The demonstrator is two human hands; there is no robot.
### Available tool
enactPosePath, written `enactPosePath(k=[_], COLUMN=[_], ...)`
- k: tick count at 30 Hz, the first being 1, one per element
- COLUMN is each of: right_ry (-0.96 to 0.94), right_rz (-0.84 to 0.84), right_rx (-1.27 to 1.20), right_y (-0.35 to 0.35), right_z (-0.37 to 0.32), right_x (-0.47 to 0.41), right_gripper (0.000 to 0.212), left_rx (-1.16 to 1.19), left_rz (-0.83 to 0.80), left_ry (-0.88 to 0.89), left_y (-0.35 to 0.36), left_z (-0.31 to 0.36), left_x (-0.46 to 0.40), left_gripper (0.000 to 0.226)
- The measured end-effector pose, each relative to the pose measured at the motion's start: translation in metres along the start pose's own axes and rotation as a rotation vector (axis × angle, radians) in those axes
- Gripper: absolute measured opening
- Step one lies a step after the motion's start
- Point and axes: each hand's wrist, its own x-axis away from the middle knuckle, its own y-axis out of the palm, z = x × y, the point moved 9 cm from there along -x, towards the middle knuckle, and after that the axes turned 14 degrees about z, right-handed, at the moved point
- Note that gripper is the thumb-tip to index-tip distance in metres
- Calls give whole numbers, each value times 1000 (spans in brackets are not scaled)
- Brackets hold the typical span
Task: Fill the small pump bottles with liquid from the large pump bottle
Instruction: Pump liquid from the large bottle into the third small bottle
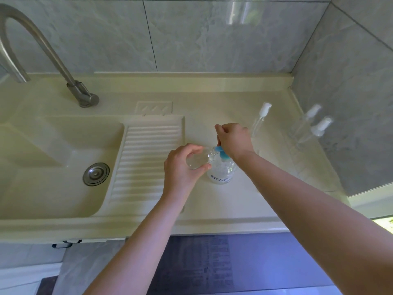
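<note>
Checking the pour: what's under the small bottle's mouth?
The large bottle stands there, its blue pump beside the small bottle. The right hand covers the pump's top; whether liquid flows cannot be seen.

I see the large pump bottle (221, 174) standing upright on the table, clear, with blue lettering low on its wall and a blue pump head (220, 151) on top. The pump head sits just under the fingers of my right hand (232, 139), which curl down over it. A small clear bottle (198, 160) lies tilted on its side between the fingers (192, 148) and thumb of my left hand (185, 167), its open neck meeting the blue spout. Beyond my right fingers, a small pump bottle (259, 120) with a white top stands upright; two more (311, 116) (319, 127) stand well apart, further right.
</note>
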Motion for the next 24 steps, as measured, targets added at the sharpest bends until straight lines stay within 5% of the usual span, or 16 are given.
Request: enactPosePath(k=[24], right_ry=[-2], right_rz=[-80], right_rx=[7], right_y=[4], right_z=[-3], right_x=[1], right_gripper=[39], left_rx=[19], left_rz=[12], left_ry=[-12], left_y=[0], left_z=[-1], left_x=[2], left_gripper=[42])
